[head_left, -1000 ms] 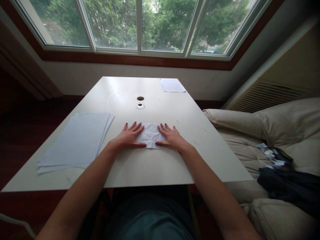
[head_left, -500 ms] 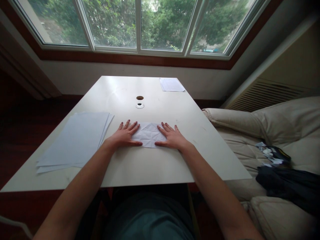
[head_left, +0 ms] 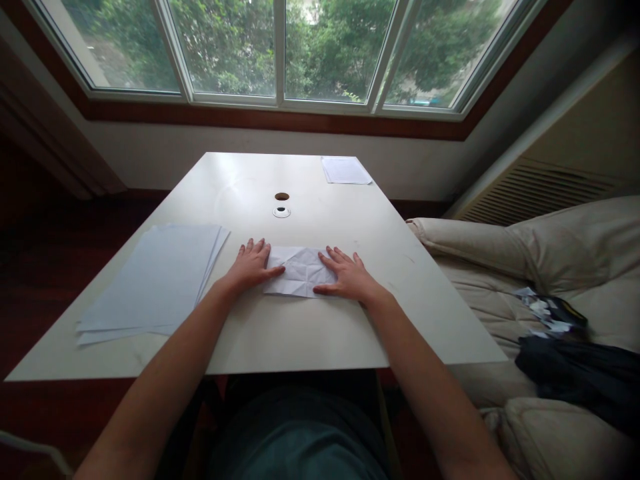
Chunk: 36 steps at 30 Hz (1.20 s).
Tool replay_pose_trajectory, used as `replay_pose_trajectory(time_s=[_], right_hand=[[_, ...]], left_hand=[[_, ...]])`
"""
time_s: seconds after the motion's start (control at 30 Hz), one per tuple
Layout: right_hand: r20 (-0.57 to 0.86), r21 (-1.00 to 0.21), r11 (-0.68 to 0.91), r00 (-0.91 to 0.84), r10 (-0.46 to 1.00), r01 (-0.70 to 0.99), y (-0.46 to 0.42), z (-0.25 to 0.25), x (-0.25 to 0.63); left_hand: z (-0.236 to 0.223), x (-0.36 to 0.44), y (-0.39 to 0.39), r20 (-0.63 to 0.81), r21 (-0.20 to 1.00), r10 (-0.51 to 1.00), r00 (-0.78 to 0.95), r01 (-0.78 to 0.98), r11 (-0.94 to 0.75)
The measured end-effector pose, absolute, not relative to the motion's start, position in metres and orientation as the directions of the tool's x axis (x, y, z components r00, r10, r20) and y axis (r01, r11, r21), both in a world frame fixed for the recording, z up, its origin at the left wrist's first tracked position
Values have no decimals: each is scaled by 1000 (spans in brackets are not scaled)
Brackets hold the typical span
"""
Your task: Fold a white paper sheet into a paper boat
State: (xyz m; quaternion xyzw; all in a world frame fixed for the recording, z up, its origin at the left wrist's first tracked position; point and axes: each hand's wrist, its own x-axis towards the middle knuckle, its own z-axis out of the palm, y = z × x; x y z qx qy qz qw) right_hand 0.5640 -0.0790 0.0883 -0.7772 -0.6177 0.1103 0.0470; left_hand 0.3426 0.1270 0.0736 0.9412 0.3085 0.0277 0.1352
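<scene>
We hold both hands open and wide, left hand [head_left: 253,265] and right hand [head_left: 347,279] flat and lapping the edges of a creased paper [head_left: 297,271] on the worktop [head_left: 300,333], keeping it steady, a paper stack [head_left: 150,283] nearby.

The right hand [head_left: 347,277] hides one end of the creased paper [head_left: 295,272].

The person wore a dull teal fabric top [head_left: 295,440], dim below the table's edge; the slim left forearm [head_left: 160,367] and right forearm [head_left: 435,377] were bare, as were the left hand [head_left: 253,265] and right hand [head_left: 347,279].
</scene>
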Motion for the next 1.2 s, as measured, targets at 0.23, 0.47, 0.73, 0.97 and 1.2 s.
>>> replay_pose_trajectory(time_s=[0.23,0.47,0.73,0.97,1.2], right_hand=[[-118,-240,-246,223,968,939,-79,89,561],[-118,-241,-258,236,965,936,-78,88,559],[-104,-244,-262,244,964,934,-77,85,559],[-90,-267,-270,255,963,925,-77,88,557],[50,-228,-232,250,967,945,-77,95,544]], left_hand=[[72,350,120,86,377,638,765,568,-732],[84,349,112,191,562,652,734,463,-685],[85,351,106,227,690,634,740,337,-641],[83,353,105,145,909,641,754,154,-387],[90,354,101,36,954,641,767,164,-249]])
